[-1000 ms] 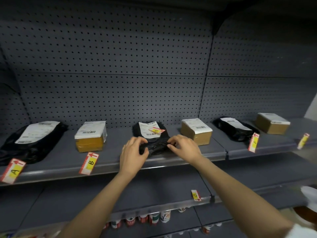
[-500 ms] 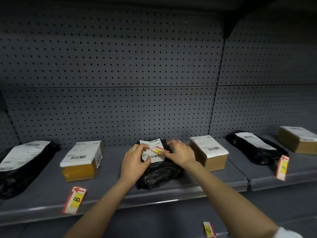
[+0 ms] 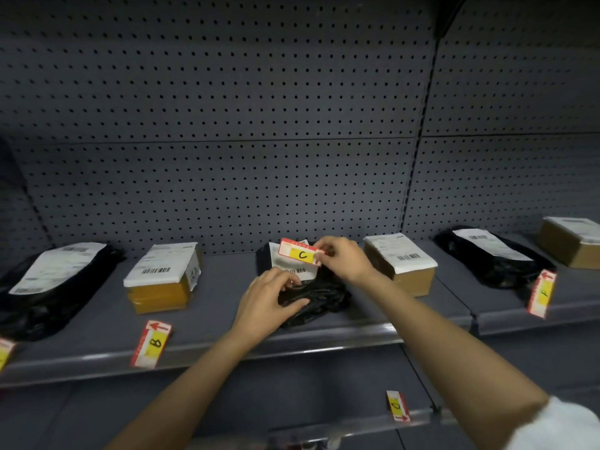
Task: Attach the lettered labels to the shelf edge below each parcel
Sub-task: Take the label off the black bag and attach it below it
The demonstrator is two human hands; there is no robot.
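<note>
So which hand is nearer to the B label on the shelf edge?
Left. The left hand rests on the black parcel, right of the B label. The right hand holds the C label farther right.

Red-yellow "C" label (image 3: pixel 301 254) above black parcel (image 3: pixel 316 295)
</note>
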